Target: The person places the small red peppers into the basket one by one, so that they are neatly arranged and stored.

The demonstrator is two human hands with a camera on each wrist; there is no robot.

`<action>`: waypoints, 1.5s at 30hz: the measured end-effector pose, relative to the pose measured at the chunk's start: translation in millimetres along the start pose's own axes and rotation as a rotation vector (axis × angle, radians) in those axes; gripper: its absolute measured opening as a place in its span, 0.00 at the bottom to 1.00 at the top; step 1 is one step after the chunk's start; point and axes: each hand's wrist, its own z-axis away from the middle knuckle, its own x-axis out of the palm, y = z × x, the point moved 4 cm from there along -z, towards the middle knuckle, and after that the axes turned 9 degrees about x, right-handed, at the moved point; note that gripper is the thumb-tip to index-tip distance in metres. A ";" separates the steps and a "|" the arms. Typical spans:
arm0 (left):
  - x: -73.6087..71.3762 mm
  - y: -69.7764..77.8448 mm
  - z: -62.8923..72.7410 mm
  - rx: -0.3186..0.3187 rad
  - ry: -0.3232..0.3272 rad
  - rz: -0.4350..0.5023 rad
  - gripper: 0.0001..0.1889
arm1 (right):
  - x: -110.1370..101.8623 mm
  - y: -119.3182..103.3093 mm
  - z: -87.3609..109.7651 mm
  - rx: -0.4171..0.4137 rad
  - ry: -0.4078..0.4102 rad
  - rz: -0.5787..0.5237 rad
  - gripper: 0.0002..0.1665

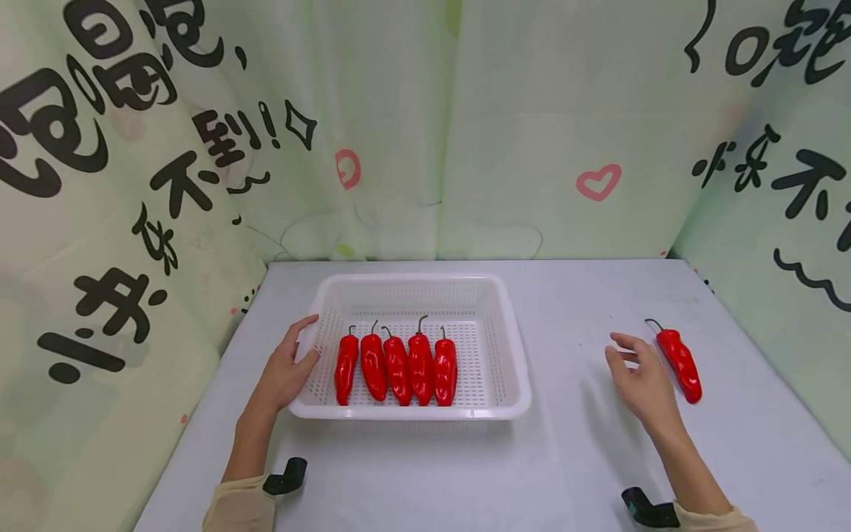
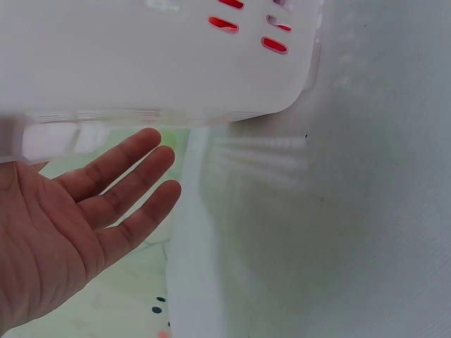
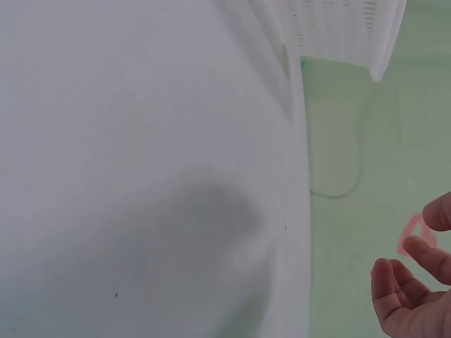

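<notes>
A white plastic basket [image 1: 512, 369] with perforated walls stands on the table. Several red chili peppers [image 1: 397, 369] lie side by side in it, their stems toward the far wall. At the basket's left side is my left hand [image 1: 282, 377], its fingers extended along the rim; in the left wrist view that hand [image 2: 56, 239] has its palm showing and fingers spread beside the basket wall. Far to the right, a lone red chili pepper [image 1: 681, 368] lies on the table. Just left of it hovers my right hand [image 1: 641, 384], fingers loosely bent and nothing in them.
A white cloth covers the table [image 1: 425, 480]. Pale green curtains [image 1: 505, 148] with black writing and pink hearts hang behind it and at both sides. A black strap piece [image 1: 286, 476] sits at the left wrist and another black piece [image 1: 648, 510] at the right.
</notes>
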 end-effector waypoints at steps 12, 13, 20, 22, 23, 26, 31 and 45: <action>1.5 -1.0 1.5 0.003 0.006 0.003 0.34 | -18.5 13.9 -11.8 -0.056 0.144 0.053 0.28; 1.5 -1.0 1.4 0.003 0.006 0.003 0.34 | -20.0 16.0 -12.8 -0.053 0.154 0.056 0.28; 1.4 -0.9 0.9 -0.008 0.017 -0.001 0.35 | -28.4 25.4 -18.0 -0.030 0.218 0.035 0.26; 1.3 -0.4 0.8 -0.009 0.019 -0.002 0.35 | -30.7 26.9 -20.7 -0.012 0.222 0.032 0.27; 1.2 0.0 0.8 -0.009 0.019 -0.003 0.35 | -31.5 27.8 -21.6 0.002 0.217 0.037 0.28; 1.0 0.9 1.1 -0.012 0.018 -0.005 0.35 | -34.1 31.2 -24.6 0.052 0.198 0.037 0.30; 0.7 1.4 1.4 -0.011 0.014 -0.009 0.35 | -37.0 37.1 -27.7 0.096 0.169 0.042 0.32; 0.1 0.6 0.4 -0.004 0.014 -0.004 0.35 | -44.7 56.2 -42.3 0.171 0.158 0.090 0.36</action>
